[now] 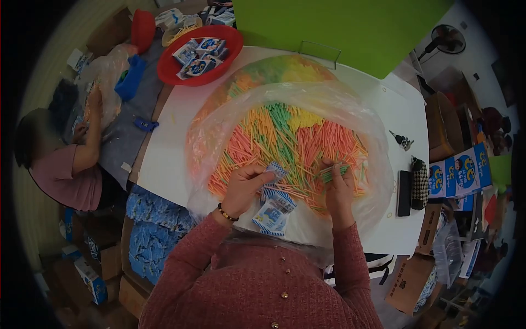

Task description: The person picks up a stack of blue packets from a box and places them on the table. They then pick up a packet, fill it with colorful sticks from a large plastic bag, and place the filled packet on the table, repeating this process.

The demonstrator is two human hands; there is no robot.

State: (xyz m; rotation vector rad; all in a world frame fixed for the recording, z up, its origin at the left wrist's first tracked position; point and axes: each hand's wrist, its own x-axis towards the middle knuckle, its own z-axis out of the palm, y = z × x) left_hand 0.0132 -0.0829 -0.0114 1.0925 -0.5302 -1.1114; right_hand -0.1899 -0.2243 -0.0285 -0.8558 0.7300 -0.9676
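A big clear plastic bag lies open in front of me, heaped with thin coloured sticks in pink, orange, green and yellow. My left hand, a beaded bracelet at its wrist, pinches a small blue-and-white packet over the near left part of the heap. Between the fingers of my right hand is a small bunch of sticks, greenish in colour. Below the left hand, more blue-and-white packets rest on the near edge of the bag.
A red basin with several filled packets stands at the back left of the white table. Keys, a phone and a checked pouch lie at the right. Another person works at the left table.
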